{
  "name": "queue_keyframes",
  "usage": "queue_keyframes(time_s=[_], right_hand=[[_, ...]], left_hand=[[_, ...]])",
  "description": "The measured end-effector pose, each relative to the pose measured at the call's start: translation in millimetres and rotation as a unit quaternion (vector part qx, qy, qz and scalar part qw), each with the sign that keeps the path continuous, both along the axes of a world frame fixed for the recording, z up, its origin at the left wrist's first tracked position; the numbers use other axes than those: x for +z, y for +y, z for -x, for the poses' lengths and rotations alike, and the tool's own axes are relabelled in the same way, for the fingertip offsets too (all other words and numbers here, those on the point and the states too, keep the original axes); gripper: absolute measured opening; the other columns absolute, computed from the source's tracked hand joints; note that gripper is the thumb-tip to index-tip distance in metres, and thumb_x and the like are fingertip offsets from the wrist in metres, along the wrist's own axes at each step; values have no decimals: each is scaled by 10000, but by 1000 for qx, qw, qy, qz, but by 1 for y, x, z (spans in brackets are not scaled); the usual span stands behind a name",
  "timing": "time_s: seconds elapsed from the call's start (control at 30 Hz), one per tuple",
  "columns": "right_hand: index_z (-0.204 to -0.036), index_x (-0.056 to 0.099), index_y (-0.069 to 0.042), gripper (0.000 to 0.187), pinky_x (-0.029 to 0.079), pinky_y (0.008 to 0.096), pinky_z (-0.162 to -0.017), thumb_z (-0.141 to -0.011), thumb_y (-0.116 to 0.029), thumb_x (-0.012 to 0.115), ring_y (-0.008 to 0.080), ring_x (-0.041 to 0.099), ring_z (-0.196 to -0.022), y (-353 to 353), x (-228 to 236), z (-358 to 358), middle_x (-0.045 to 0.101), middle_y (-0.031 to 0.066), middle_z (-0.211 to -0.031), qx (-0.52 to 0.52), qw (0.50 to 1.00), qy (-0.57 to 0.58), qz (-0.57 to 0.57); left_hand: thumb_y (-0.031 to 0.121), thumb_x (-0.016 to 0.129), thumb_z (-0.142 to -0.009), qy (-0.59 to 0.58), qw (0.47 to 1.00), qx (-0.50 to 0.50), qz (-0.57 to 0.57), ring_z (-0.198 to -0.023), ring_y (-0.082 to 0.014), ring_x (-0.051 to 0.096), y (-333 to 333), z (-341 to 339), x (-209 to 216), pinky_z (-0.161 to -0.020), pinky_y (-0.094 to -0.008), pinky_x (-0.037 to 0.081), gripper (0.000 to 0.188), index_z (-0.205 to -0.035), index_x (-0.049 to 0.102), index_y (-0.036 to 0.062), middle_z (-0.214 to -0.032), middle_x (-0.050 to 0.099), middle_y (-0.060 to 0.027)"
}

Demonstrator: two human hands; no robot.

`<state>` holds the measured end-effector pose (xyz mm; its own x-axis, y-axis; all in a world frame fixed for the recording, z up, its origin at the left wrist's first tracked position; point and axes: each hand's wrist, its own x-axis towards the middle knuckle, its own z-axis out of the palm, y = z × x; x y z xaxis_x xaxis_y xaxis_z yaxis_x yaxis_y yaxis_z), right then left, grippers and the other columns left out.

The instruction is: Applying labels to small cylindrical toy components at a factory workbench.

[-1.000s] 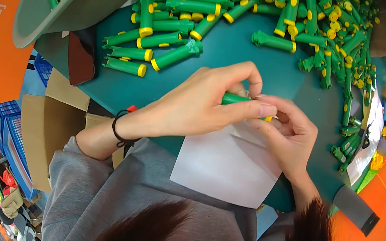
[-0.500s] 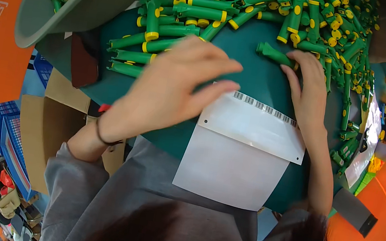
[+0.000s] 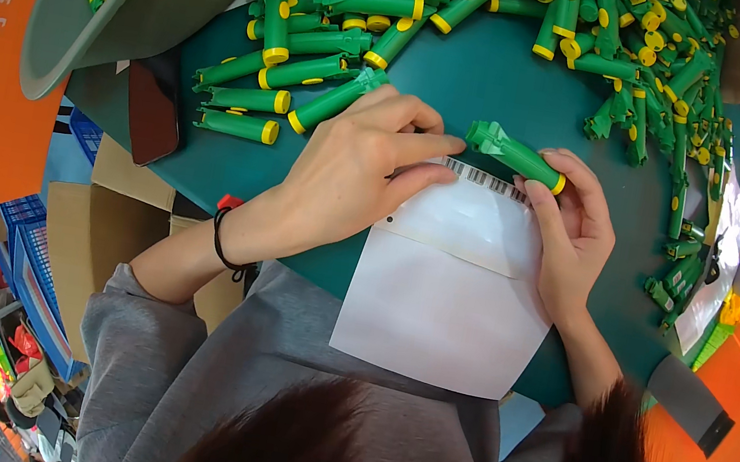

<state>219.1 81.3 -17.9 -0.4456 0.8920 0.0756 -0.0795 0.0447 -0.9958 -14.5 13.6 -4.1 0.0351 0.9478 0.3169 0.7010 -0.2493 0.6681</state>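
One green tube point(image 3: 515, 155) with a yellow end cap sits in your right hand point(image 3: 570, 239), centre-right of the frame. Your fingers are curled closed around its capped end, thumb on the near side. Its long axis runs from upper left, where the notched green tip points, down to lower right, where the yellow cap meets your fingertips. The tip hangs just above the top edge of the bag.

One white flat bag point(image 3: 454, 283), barcode strip along its top edge, lies on the green table point(image 3: 471, 83) at frame centre, its lower part overhanging the near edge toward your lap.

Your left hand point(image 3: 356, 166) lies mostly flat, fingers stretched rightward, pressing on the bag's upper left corner at the barcode strip; it grips nothing that I can see. Its fingertips are just beside the tube's tip, so both hands are close, but the right one has the tube.

Counts:
- tubes in hand: one
- bags: one
- loose green tubes point(image 3: 308, 71) on the table: too many to count, heaped across the top of the frame and down the right side; about five lie in a rough row at upper left of your left hand
- grey bowl point(image 3: 124, 8), upper left: one, with a few tubes inside
- dark phone-like slab point(image 3: 151, 114), left of the table: one
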Motion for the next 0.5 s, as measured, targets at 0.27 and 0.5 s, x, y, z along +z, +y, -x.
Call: queue_keyframes(time_s=[0.27,0.5], right_hand=[[-1235,581,55,316,521,326,-976,-928,124,602,202,613,-1115,1,-5,-3,557,147,-1300,2,1000,15,-10],[-1238,582,57,352,512,330,-1005,-899,137,629,205,596,-1165,0,1,1,580,151,-1288,3,999,-19,-41]], left_hand=[[53,805,-781,-9,1000,0,-14,-878,-213,605,1,-2,-2,-731,-315,493,136,-906,751,57,-953,662,-51],[49,781,-806,-56,998,-38,-4,-833,-215,604,-7,-6,20,-706,-318,493,127,-907,703,55,-941,679,-44]])
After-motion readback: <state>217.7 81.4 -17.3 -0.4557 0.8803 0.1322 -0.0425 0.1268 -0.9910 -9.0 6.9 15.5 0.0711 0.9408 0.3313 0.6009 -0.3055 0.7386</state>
